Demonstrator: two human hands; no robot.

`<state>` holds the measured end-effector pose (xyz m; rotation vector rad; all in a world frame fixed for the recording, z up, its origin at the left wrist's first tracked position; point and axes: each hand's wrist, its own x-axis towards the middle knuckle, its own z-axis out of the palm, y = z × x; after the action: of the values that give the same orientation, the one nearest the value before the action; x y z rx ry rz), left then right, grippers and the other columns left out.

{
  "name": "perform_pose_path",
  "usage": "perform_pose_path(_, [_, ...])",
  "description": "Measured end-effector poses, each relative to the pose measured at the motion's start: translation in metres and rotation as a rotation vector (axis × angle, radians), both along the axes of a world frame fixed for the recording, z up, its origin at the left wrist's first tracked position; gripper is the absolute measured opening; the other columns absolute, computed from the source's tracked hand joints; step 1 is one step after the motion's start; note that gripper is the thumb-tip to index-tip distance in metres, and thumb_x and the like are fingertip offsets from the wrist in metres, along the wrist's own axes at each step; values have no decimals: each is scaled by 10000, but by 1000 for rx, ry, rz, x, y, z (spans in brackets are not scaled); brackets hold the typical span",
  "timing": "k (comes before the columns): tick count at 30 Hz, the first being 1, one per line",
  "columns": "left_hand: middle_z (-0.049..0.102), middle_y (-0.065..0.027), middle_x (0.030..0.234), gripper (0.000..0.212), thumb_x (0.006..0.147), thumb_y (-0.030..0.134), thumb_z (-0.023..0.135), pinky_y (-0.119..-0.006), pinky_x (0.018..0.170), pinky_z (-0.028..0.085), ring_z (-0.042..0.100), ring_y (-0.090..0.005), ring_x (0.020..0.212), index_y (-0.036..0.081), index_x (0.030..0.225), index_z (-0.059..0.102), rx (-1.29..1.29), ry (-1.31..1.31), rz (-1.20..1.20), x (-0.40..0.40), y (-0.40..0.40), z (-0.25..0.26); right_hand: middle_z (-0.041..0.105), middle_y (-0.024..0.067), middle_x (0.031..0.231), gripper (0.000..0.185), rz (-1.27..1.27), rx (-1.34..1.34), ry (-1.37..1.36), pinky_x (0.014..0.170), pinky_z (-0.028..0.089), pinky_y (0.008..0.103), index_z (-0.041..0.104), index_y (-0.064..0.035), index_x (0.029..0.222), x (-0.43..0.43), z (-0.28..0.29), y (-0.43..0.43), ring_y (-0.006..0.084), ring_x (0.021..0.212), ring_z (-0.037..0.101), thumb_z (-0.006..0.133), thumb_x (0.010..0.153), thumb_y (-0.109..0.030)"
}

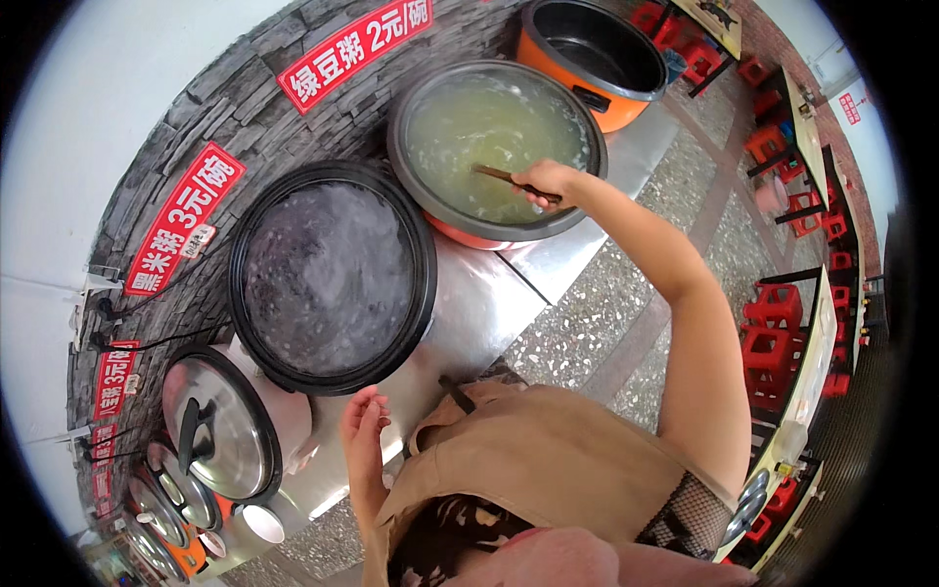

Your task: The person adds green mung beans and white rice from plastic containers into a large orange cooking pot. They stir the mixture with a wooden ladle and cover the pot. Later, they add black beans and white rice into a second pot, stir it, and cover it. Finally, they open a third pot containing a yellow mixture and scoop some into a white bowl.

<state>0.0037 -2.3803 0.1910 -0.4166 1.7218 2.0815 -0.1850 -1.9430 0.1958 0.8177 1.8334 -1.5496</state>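
My right hand (546, 185) grips the brown handle of a utensil (506, 174), its lower end hidden in the liquid. That utensil dips into a large round cooker (400, 147) of pale green, cloudy liquid (455, 125) with swirls on its surface. My left hand (364, 414) holds nothing, its fingers loosely curled just below the rim of a second cooker. This black-rimmed cooker (429, 293) is full of dark purplish, steaming liquid (323, 279) with pale bits in it.
A metal-lidded cooker (227, 433) stands left on the steel counter (469, 308), near a white bowl (262, 524). An orange cooker (623, 106) with a black inner pot sits uncovered at the far end. Power cords (165, 345) run along the stone-patterned wall. Red stools (770, 352) and tables stand across the speckled floor.
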Motion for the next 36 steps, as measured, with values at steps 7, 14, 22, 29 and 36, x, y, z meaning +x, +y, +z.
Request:
perform_pose_path(7, [575, -17, 962, 252, 893, 148, 526, -208, 710, 412, 514, -76, 802, 50, 1125, 526, -46, -85, 49, 8, 10, 6, 459, -19, 529, 216, -127, 20, 44, 353, 283, 232, 551, -29, 871, -51, -16, 39, 64, 378, 385, 475, 911, -227])
perform_pose_path(14, [581, -8, 939, 225, 884, 137, 533, -209, 709, 403, 512, -74, 798, 66, 1097, 539, -45, -98, 70, 3, 21, 13, 647, 179, 891, 209, 336, 1044, 197, 661, 532, 364, 630, 2, 900, -30, -4, 54, 301, 778, 655, 527, 785, -139])
perform_pose_path(22, [575, -10, 955, 241, 880, 132, 533, -212, 713, 403, 508, -73, 801, 56, 1109, 540, 43, -27, -64, 0, 15, 12, 680, 37, 849, 165, 1038, 1636, 246, 568, 506, 340, 696, -118, 851, 22, -9, 51, 213, 798, 664, 543, 790, -132])
perform_pose_path(29, [560, -29, 965, 248, 892, 134, 515, -210, 713, 403, 494, -77, 797, 34, 1118, 530, 34, -31, -89, 13, -7, 5, 679, 37, 826, 156, 1191, 1636, 268, 544, 499, 350, 696, -124, 815, 75, 15, 27, 214, 777, 665, 542, 791, -134])
perform_pose_path(36, [560, -30, 959, 247, 900, 133, 503, -217, 715, 403, 494, -78, 795, 40, 1127, 525, 78, 19, -122, 30, -34, 4, 661, 23, 732, 152, 1202, 1695, 353, 503, 490, 336, 679, -143, 717, 122, 34, -13, 210, 704, 663, 536, 768, -142])
